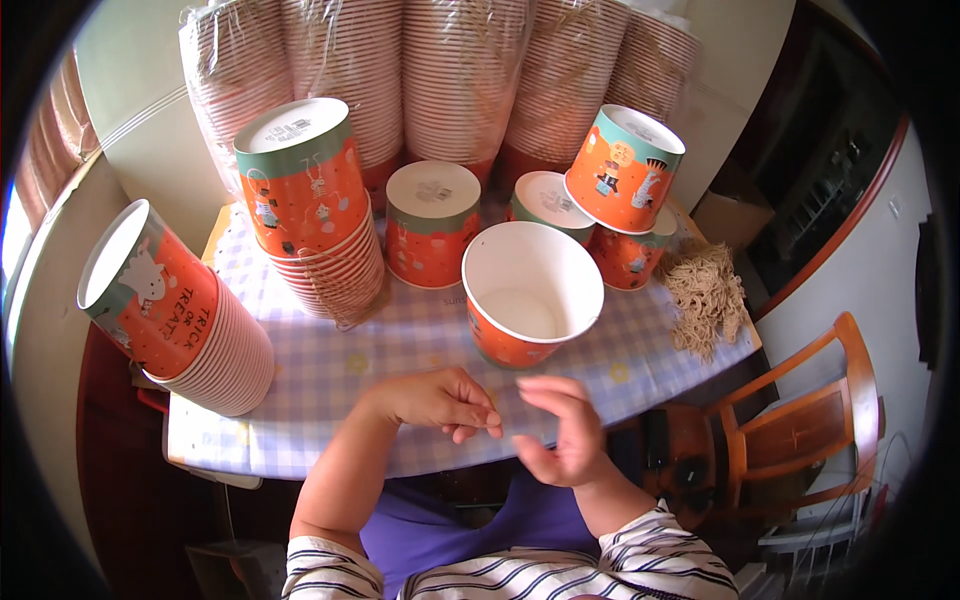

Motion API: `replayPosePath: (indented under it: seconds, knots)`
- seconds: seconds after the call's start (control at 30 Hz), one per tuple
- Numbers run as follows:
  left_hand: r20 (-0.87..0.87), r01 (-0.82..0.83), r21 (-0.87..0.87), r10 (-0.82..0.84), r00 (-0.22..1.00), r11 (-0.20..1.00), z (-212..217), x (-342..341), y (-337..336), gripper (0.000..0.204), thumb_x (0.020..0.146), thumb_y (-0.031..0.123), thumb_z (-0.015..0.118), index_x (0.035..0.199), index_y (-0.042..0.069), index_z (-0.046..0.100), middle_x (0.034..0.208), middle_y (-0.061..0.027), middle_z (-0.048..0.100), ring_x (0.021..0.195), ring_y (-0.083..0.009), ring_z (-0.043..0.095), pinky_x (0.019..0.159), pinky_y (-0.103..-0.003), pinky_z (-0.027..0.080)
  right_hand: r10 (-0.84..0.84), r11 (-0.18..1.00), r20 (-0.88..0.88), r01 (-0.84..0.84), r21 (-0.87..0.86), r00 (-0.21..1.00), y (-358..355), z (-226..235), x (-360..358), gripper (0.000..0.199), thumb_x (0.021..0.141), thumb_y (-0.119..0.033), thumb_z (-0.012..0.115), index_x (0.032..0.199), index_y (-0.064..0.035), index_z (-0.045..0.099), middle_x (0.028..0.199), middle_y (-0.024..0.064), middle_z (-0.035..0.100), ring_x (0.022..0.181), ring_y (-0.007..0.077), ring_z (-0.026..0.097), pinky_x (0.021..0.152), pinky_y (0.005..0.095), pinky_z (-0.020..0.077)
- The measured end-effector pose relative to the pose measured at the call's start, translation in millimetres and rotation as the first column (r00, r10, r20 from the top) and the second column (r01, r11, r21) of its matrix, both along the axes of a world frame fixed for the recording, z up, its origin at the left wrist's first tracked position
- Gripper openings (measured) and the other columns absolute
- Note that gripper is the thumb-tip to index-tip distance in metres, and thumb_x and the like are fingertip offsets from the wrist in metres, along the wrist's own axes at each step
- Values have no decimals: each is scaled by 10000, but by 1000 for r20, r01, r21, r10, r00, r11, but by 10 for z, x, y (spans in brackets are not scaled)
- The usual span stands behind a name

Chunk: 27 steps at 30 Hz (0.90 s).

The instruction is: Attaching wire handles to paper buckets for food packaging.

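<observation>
Towering at the far side, well beyond both hands, stand plastic-wrapped sleeves of cups, ribbed w/ thin rims, glossy film over them. Under everything lies the tablecloth, soft, pale lilac-and-white check, draped over the table edge just in front of the hands. Off to the right, well apart from the right hand, a wooden chair, reddish-brown, curved back rail.

Left of the left hand, a leaning stack of cups lies tipped on its side, mouth facing left, orange paper w/ a teal band and cartoon print. Farther out, ahead-left of the hands, an upside-down stack, round white base up. Next to that, a single upturned cup, then 2–3 more cups tilted on each other at far right. Beside those, a tangled pile of tan string loops, fibrous, wiry.

Directly ahead of the hands, nearest them: an open cup, tilted toward the camera, smooth white inside, orange outside, round rim.

Left hand rests knuckles-up on the cloth, fingers curled loosely, fingertips pinched toward the right hand. Right hand is raised, palm inward, fingers half bent. Whether anything thin is pinched between them: can't tell.
</observation>
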<state>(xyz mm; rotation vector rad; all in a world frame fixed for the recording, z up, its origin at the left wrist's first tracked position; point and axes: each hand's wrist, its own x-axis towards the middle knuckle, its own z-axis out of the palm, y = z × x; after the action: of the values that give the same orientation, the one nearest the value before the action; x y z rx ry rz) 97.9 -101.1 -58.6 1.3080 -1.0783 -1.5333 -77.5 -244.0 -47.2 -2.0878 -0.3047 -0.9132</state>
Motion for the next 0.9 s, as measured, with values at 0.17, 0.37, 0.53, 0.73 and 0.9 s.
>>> replayPosePath:
  seconds: [0.17, 0.37, 0.53, 0.73, 0.9]
  knots:
    - [-11, 3, -40, -3, 1000, 999, -91, -27, -21, 253, 932, 244, 553, 902, 29, 683, 604, 25, 562, 553, -47, 483, 513, -209, 387, 179, 983, -391, -146, 111, 903, 94, -2, 193, 546, 791, -130, 725, 1253, -1, 465, 1127, 159, 565, 951, 247, 612, 786, 332, 509]
    - [7, -12, -58, 13, 1000, 998, -62, 60, -35, 308, 937, 302, 561, 875, 28, 685, 652, 1, 608, 570, -62, 499, 525, -207, 393, 101, 982, -430, -22, 186, 897, -40, -80, 186, 221, 806, -42, 694, 1014, -14, 625, 739, 65, 626, 618, 124, 586, 553, 265, 473]
    - [-202, -119, 63, 130, 971, 991, -37, 57, -7, 347, 908, 356, 594, 988, 34, 693, 673, -6, 634, 558, -48, 474, 533, -201, 382, -95, 994, -302, 107, 23, 948, -131, -104, 182, 81, 803, -9, 678, 871, -10, 634, 705, 77, 607, 604, 155, 592, 535, 277, 457]
    - [-147, -48, -33, 42, 988, 998, -106, 84, -13, 284, 885, 276, 617, 1001, 26, 689, 716, -12, 653, 572, -41, 500, 533, -189, 389, -142, 980, -261, 173, 100, 955, -159, -138, 145, 70, 810, -21, 677, 853, -8, 624, 695, 74, 590, 578, 156, 564, 529, 266, 439]
    - [-20, -54, -29, 53, 998, 998, -80, 52, -52, 188, 871, 157, 640, 985, 16, 690, 740, 2, 649, 607, -55, 520, 560, -194, 417, -150, 979, -249, 180, 100, 957, -164, -148, 133, 69, 811, -15, 675, 852, -7, 620, 677, 67, 581, 551, 149, 545, 509, 261, 425]
